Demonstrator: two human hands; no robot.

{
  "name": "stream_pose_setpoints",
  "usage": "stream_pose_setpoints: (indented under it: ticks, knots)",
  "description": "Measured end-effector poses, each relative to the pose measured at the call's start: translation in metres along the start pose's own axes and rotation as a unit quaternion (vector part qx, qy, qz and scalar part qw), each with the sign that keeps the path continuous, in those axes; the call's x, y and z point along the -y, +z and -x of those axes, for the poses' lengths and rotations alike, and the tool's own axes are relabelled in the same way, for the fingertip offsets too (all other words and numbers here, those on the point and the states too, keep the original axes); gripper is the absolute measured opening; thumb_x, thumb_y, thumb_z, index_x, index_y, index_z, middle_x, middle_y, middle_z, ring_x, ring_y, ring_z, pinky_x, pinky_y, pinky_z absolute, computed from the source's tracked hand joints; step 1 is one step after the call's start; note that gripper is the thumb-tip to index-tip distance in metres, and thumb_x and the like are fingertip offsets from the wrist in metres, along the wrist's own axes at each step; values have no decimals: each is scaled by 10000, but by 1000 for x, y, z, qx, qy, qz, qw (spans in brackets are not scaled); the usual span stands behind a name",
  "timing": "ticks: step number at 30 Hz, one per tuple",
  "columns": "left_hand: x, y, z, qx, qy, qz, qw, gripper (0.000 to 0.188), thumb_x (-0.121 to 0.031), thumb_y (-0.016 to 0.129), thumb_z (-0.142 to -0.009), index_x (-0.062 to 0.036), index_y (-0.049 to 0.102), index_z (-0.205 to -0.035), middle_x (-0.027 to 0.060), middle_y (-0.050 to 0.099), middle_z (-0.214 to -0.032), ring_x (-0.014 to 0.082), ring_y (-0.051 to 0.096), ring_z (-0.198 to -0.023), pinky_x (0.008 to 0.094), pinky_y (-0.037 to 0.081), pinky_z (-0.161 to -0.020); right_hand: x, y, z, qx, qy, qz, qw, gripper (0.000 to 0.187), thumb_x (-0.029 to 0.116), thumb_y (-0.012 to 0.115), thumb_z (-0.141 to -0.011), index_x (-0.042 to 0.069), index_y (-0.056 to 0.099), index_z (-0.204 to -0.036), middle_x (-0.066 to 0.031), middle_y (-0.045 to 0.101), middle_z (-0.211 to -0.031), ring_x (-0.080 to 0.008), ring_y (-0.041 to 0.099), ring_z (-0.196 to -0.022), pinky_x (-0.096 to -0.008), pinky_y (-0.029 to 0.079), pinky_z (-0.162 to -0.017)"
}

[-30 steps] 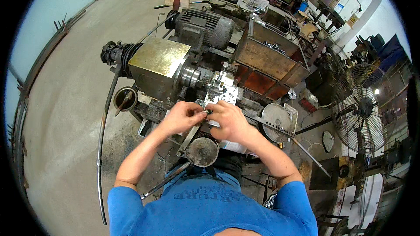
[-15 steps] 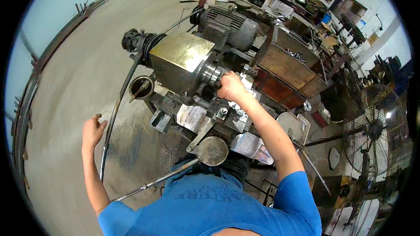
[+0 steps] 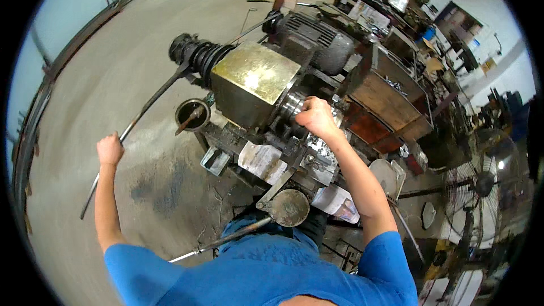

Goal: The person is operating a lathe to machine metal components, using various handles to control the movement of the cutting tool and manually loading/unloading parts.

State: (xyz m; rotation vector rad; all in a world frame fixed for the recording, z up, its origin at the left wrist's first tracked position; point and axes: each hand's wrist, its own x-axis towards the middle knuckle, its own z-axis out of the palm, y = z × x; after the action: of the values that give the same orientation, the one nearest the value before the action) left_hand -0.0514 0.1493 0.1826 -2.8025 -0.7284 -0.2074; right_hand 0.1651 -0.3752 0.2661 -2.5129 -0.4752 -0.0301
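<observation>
My left hand [image 3: 110, 149] is wrapped round a long metal lever bar [image 3: 148, 103], out to the left of the machine. The bar runs up to a collar beside the black stepped pulley [image 3: 212, 59] at the back of the headstock [image 3: 255, 73], a box with a shiny yellowish top. At the headstock's front is a bright round spindle nose [image 3: 292, 105]. Right in front of it, my right hand [image 3: 315, 114] is closed with the fingers bunched; whatever they hold is hidden behind them. Below that hand, the machine bed [image 3: 320, 164] is strewn with metal chips.
A round pot [image 3: 192, 114] with a brush-like handle hangs left of the machine. Sheets of paper [image 3: 262, 161] lie on the bed. Near my waist are a round disc [image 3: 289, 208] and another rod [image 3: 226, 238]. A motor [image 3: 317, 39], metal bin [image 3: 385, 90] and fan [image 3: 481, 184] stand around.
My left hand, open beside the lever bar before, has closed round it. The bar's lower end has swung out to the left. My right hand stays at the spindle nose; the view has shifted slightly.
</observation>
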Motion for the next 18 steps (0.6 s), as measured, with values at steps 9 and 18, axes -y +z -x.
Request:
stream_pose_setpoints:
  ticks: [9, 18]
  knots:
    - [-75, -5, -8, -291, 97, 339, 889, 233, -47, 569, -792, -10, 605, -1020, 171, 638, -889, 305, 623, -844, 383, 481, -754, -13, -33, 45, -104, -96, -30, 989, 179, 126, 590, -545, 33, 623, -694, -216, 509, -1211, -400, 556, -963, -404, 458, -830]
    - [-259, 131, 61, 171, 212, 140, 952, 400, -259, 707, -659, -66, 590, -989, 155, 641, -916, 331, 624, -835, 429, 492, -723, -103, -108, 204, -173, 41, 16, 984, 267, 111, 624, -552, 44, 618, -810, -201, 526, -1195, -393, 547, -1008, -391, 459, -843]
